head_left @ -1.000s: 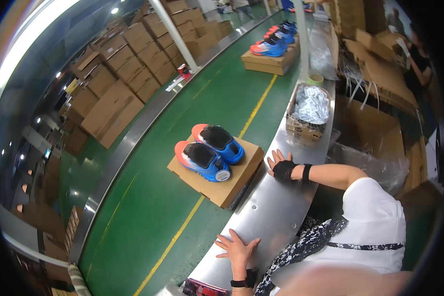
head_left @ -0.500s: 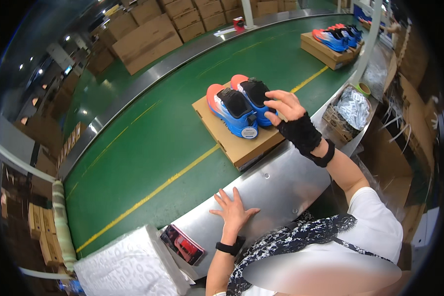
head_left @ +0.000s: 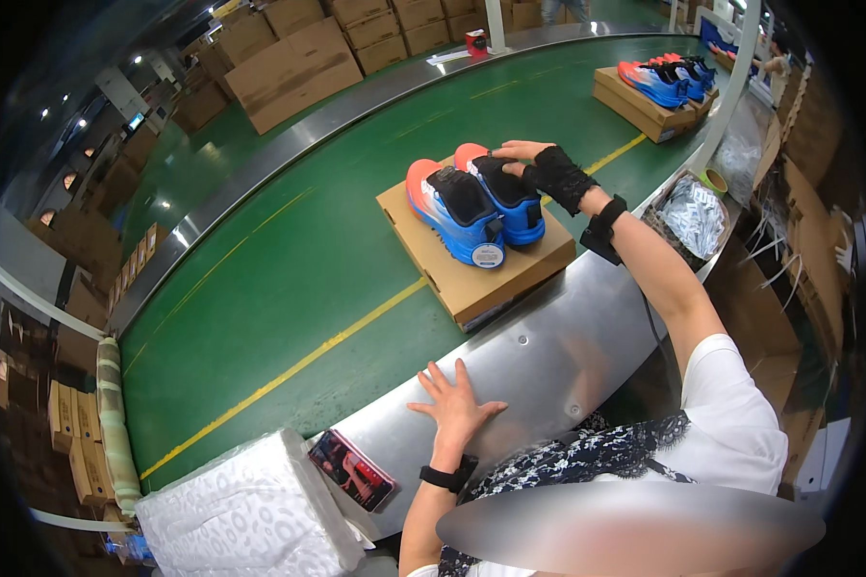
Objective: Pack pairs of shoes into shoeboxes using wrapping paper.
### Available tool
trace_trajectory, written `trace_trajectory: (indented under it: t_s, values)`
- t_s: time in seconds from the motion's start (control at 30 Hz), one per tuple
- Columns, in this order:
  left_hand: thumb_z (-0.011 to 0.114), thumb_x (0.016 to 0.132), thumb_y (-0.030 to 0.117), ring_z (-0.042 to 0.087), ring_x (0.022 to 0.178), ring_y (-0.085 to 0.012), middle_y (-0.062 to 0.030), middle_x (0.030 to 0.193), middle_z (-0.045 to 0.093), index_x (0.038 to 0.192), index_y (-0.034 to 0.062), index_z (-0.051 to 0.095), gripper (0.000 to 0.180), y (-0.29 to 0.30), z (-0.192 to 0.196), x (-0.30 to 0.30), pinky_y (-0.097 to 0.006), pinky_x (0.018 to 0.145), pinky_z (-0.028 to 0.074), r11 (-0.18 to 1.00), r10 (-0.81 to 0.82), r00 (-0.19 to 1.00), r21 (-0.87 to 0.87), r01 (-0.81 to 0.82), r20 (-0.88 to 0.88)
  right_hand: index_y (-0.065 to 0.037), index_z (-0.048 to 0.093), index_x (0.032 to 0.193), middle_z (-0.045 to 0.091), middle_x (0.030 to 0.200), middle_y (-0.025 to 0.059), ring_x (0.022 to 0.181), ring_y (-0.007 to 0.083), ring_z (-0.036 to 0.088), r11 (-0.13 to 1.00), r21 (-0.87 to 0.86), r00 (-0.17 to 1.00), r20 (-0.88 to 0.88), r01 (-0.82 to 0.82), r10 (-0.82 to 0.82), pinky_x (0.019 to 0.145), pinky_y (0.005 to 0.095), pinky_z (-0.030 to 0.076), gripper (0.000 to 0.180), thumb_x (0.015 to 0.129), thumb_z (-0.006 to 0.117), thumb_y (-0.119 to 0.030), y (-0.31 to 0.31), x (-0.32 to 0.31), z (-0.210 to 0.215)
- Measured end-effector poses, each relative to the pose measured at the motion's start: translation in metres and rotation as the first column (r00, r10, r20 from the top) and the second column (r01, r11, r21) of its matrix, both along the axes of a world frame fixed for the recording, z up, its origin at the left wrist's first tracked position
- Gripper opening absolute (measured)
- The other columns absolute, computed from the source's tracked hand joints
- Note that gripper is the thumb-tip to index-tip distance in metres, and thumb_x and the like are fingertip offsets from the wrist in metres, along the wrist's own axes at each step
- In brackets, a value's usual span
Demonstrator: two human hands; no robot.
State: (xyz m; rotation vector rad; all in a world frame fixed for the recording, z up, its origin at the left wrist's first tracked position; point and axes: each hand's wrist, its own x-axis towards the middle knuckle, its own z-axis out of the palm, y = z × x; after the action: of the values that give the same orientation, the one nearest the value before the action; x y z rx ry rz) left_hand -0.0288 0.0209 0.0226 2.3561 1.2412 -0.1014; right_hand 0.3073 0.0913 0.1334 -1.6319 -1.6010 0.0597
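Note:
A pair of blue, orange and black shoes (head_left: 471,207) sits on a flat cardboard box (head_left: 476,264) on the green conveyor belt (head_left: 289,279). My right hand (head_left: 534,163), in a black fingerless glove, reaches out and rests its fingers on the top of the right shoe. My left hand (head_left: 452,404) lies flat with fingers spread on the steel edge of the conveyor (head_left: 548,356). A black band is on that wrist.
A second box with a similar pair of shoes (head_left: 659,87) lies further along the belt. A basket of white packets (head_left: 693,216) stands at my right. A white patterned paper stack (head_left: 241,510) and a dark card (head_left: 351,469) lie at my left. Cardboard cartons (head_left: 298,62) line the far side.
The box with the shoes has come closer along the belt. My right hand rose from the steel edge and reached onto the right shoe. My left hand stayed flat on the edge.

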Motion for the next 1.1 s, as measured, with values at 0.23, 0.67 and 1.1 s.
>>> trace_trajectory:
  t_s: [0.23,0.67,1.1]
  values:
    - [0.076,0.05,0.046,0.009,0.121,-0.0524,-0.0346,0.13,0.013,0.125,0.0019,0.033,0.097,0.0,0.005,0.002,-0.076,0.077,0.012,1.0,0.008,1.0,0.014,-0.008,0.018,-0.007,0.06,0.099,0.062,0.09,0.011,0.083,0.0192,0.058,0.988,-0.155,0.99,-0.142,-0.013,-0.01,0.077,0.0275,0.044,0.022,0.08,0.053,-0.016,0.01,0.003,0.009]
    - [0.077,0.049,0.045,0.008,0.121,-0.0512,-0.0333,0.131,0.011,0.126,0.0017,0.033,0.099,0.003,0.002,0.001,-0.077,0.076,0.011,1.0,0.02,0.999,0.0,-0.02,0.03,-0.005,0.061,0.098,0.062,0.091,0.0127,0.082,0.0188,0.059,0.983,-0.181,0.991,-0.134,-0.027,0.002,0.076,0.0269,0.044,0.025,0.08,0.053,-0.021,0.026,0.002,0.022]
    - [0.075,0.049,0.051,0.006,0.123,-0.0493,-0.0317,0.132,0.01,0.129,0.0048,0.03,0.103,0.0,-0.006,-0.001,-0.076,0.078,0.011,1.0,0.013,1.0,0.021,-0.013,0.012,-0.01,0.055,0.108,0.052,0.114,0.0111,0.103,0.0273,0.049,0.97,-0.186,0.908,0.357,-0.158,0.217,0.089,0.0347,0.038,0.032,0.077,0.056,-0.018,0.031,-0.079,0.04]
